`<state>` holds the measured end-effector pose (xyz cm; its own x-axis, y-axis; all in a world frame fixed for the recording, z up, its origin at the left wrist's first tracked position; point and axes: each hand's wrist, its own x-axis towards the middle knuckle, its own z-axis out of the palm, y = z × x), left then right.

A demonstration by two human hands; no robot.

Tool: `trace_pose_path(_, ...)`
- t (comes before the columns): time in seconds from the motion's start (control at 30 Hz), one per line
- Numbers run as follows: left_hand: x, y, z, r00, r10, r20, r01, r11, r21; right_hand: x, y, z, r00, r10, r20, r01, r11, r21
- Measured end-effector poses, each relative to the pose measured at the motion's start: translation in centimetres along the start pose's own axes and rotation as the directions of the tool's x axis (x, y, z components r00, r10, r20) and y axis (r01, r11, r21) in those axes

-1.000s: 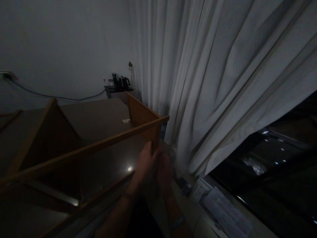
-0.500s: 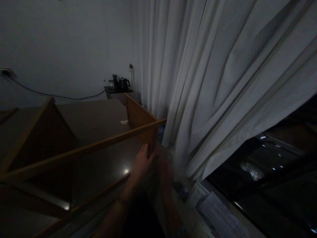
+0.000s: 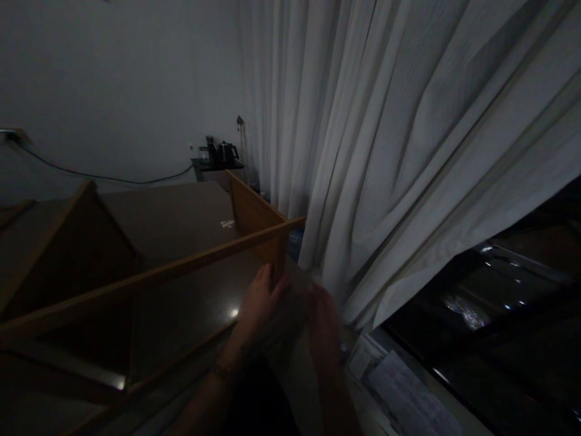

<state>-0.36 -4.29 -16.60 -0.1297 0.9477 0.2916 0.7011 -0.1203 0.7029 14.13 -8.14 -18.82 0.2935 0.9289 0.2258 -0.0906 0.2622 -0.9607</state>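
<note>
A brown wooden frame (image 3: 181,264) with upright boards and a long rail stands on a dark, glossy table top (image 3: 181,206). My left hand (image 3: 262,295) is closed at the lower part of the frame's right end board (image 3: 256,203), with its fingers at the board's edge. To the right of it, my right hand (image 3: 323,312) is raised and apart from the frame, smeared by motion. A faint, see-through blur lies between the two hands; what it is cannot be made out. The right hand's fingers are too blurred to read.
White curtains (image 3: 363,139) hang close on the right, beside a dark window (image 3: 499,315). Below stands a pale box-like thing (image 3: 403,387). A black kettle (image 3: 226,152) sits on a small stand at the back. A black cable (image 3: 109,177) runs along the wall.
My right hand has moved to the right, away from my left hand. The left hand and the wooden frame have stayed in place.
</note>
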Motion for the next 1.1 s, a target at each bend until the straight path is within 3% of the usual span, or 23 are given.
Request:
trace_pose_path(0.13, 0.0, -0.1, -0.1, 1.000, 0.012, 0.001, -0.012, 0.999, -0.039, 0.0, 0.9, 0.1, 1.000, 0.009, 0.028, -0.008, 0.999, -0.035)
trace_pose_path(0.33, 0.1, -0.2, -0.2, 1.000, -0.002, 0.031, 0.004, 0.997, -0.076, 1.9, 3.1, 0.2, 0.990, -0.085, 0.115, 0.123, 0.917, -0.380)
trace_pose_path(0.43, 0.1, 0.0, -0.4, 0.996, -0.028, 0.086, 0.033, 0.997, -0.063, 3.8, 2.9, 0.5, 0.976, -0.174, 0.131, 0.215, 0.867, -0.451)
trace_pose_path(0.7, -0.2, 0.5, -0.3, 0.999, 0.015, 0.042, -0.024, 0.972, 0.234, 7.7, 3.5, 2.4, 0.957, -0.110, 0.268, 0.214, 0.893, -0.397)
trace_pose_path(0.9, -0.3, -0.7, 0.2, 0.999, 0.027, 0.044, -0.042, 0.918, 0.393, 8.1, 3.7, 2.1, 0.947, -0.083, 0.311, 0.209, 0.894, -0.397)
trace_pose_path(1.1, -0.5, -1.1, 0.3, 0.999, 0.025, 0.042, -0.041, 0.892, 0.450, 7.9, 3.6, 1.7, 0.941, -0.042, 0.337, 0.179, 0.903, -0.390)
